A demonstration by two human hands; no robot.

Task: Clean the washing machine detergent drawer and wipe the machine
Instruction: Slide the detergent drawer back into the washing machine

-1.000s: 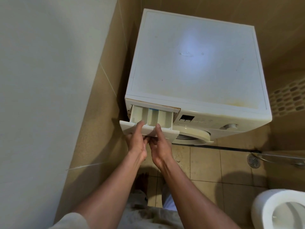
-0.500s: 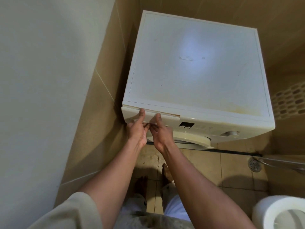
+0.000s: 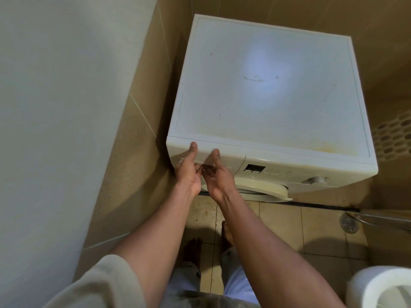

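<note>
A white front-loading washing machine [image 3: 266,96] stands in the tiled corner, its top dull with yellowish stains near the front right. The detergent drawer [image 3: 229,160] sits flush in the machine's front upper left. My left hand [image 3: 189,172] and my right hand [image 3: 216,174] are side by side against the drawer front, thumbs up on its face and fingers curled under its lower lip. Both hands touch the drawer panel. The drawer's inside is hidden.
A display [image 3: 254,168] and round dial [image 3: 314,180] are on the control panel; the door rim [image 3: 262,188] bulges below. A grey wall [image 3: 66,107] is close on the left. A floor drain [image 3: 348,222] and a toilet [image 3: 382,287] are at right. Bare feet stand on the floor tiles.
The drawer was pulled out with its compartments showing; both hands pushed it in and it is now flush with the machine front. The view moved closer.
</note>
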